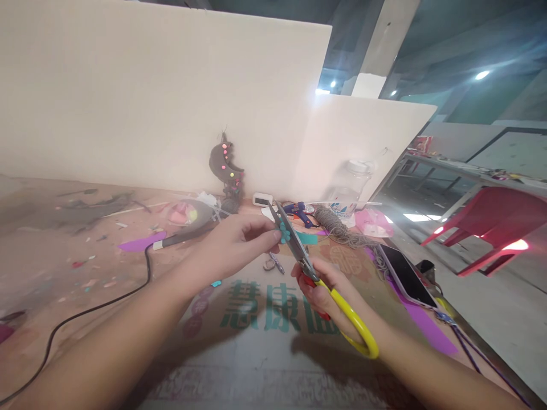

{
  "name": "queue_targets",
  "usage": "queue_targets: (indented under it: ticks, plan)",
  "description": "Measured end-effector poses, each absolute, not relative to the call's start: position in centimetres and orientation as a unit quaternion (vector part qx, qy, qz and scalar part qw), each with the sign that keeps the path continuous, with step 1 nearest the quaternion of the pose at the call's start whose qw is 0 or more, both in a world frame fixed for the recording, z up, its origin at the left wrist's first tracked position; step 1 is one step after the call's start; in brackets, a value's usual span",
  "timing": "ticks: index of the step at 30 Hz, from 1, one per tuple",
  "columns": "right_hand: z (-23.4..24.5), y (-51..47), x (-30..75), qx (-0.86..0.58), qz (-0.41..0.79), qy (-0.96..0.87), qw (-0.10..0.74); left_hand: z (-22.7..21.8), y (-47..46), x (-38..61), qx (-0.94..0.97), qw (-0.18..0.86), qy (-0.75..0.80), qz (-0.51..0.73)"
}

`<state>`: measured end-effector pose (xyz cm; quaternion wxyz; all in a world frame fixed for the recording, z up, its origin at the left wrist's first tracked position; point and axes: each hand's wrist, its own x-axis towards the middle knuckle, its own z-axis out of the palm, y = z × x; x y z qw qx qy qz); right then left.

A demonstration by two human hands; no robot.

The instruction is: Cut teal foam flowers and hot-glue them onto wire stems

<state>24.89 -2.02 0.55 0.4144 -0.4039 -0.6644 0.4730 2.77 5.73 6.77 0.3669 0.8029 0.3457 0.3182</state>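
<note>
My left hand (243, 245) pinches a small teal flower-shaped cutout (285, 232) between thumb and fingers, over the middle of the table. My right hand (333, 290) grips a pair of scissors (294, 245) with yellow and red handles. The blades are parted and point up and away from me, right beside the cutout; whether they touch it I cannot tell. A teal scrap (216, 283) lies under my left wrist on the printed cardboard (265, 353). Just past my hands a small pen-like tool (277, 263) lies on the cardboard.
A dark crescent ornament (222, 162) with colored dots stands against the white board (162, 97). Behind my hands are a blue glue gun (302, 214), grey cord (331, 222) and a clear jar (350, 188). A phone (408, 276) lies right, a black cable (98, 307) left. A red stool (491, 228) stands beyond.
</note>
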Motion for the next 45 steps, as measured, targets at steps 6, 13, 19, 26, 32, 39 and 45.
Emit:
queue_targets:
  ticks: [6,13,19,26,32,39,45]
  plan:
    - [0.2,-1.8,25.1,-0.398,0.474,-0.668,0.414,6.7,6.0,2.6,0.802,0.364,0.355,0.312]
    - [2.1,-2.2,25.0,-0.442,0.449,-0.684,0.369,6.7,6.2,2.4,0.805,0.345,0.357,0.325]
    - [2.2,-2.1,25.0,-0.444,0.441,-0.687,0.37,6.9,6.1,2.4,0.809,0.336,0.357,0.324]
    - [1.8,-2.0,25.3,-0.435,0.447,-0.686,0.375,6.7,6.4,2.0,0.808,0.332,0.365,0.321]
    - [2.0,-1.9,25.2,-0.443,0.449,-0.684,0.367,6.8,6.4,2.1,0.807,0.316,0.374,0.33]
    - [1.8,-1.5,25.4,-0.441,0.449,-0.688,0.362,7.4,6.2,2.1,0.804,0.296,0.399,0.328]
    - [1.6,-1.4,25.5,-0.438,0.455,-0.686,0.362,7.3,6.3,2.1,0.806,0.287,0.405,0.323]
